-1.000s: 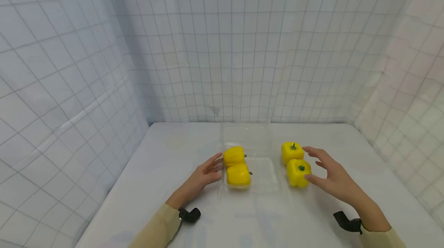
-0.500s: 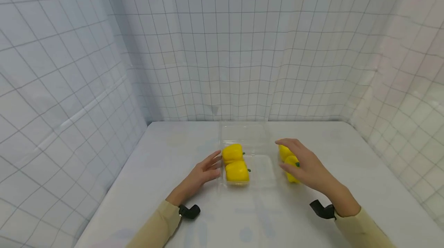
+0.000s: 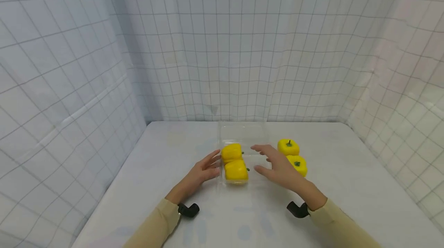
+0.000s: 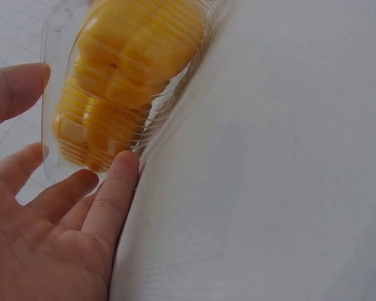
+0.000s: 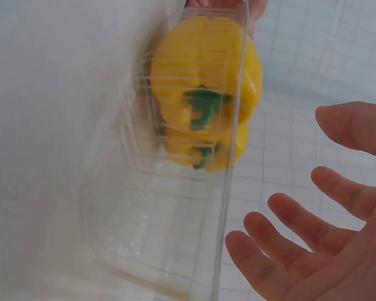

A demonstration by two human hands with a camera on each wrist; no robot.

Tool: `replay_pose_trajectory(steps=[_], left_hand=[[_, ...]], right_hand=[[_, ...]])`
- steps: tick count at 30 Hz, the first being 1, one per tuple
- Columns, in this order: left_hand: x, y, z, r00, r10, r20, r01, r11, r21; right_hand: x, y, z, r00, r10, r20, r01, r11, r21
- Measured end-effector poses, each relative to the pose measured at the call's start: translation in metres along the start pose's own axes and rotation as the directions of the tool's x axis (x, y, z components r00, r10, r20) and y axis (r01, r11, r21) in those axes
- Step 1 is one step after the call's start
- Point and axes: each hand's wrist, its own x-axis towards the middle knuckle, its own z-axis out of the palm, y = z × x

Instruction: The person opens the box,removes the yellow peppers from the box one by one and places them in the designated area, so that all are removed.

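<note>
Two yellow bell peppers with green stems, a rear one (image 3: 231, 153) and a front one (image 3: 236, 170), lie on their sides in the left half of a clear plastic clamshell box (image 4: 56, 37). My left hand (image 3: 202, 171) rests by the box's left wall, fingers spread, fingertips touching the plastic in the left wrist view. Over the right half of the box hovers my right hand (image 3: 277, 167), fingers apart and holding nothing; in the right wrist view it stays clear of the box wall. Two more yellow bell peppers, one (image 3: 288, 147) behind the other (image 3: 297, 165), stand right of the box, the nearer partly hidden.
The clear lid (image 3: 243, 130) of the box lies opened toward the back of the white table (image 3: 166, 140). Grid-patterned white curtains (image 3: 229, 47) enclose the table at the back and both sides.
My right hand has moved left, from beside the loose peppers, past them, to above the box, carrying nothing. My left hand has stayed at the box. The peppers keep their places.
</note>
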Motion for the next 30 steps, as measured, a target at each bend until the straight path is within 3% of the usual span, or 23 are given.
replay_pose_trajectory(steps=[17,24,30], left_hand=[[0.0,-0.002,-0.002,1.0,0.006,-0.002,-0.006,1.0,-0.016],[0.003,-0.006,0.001,0.999,0.027,0.044,-0.026,0.999,-0.028],[-0.001,-0.004,0.0,0.999,0.03,0.026,-0.029,0.999,-0.022]], right_hand=[[0.021,0.008,0.04,0.99,0.008,0.142,-0.03,0.988,0.154],[0.017,0.015,0.044,0.984,0.057,0.168,-0.084,0.984,0.158],[0.021,0.017,0.047,0.969,0.054,0.242,-0.092,0.985,0.148]])
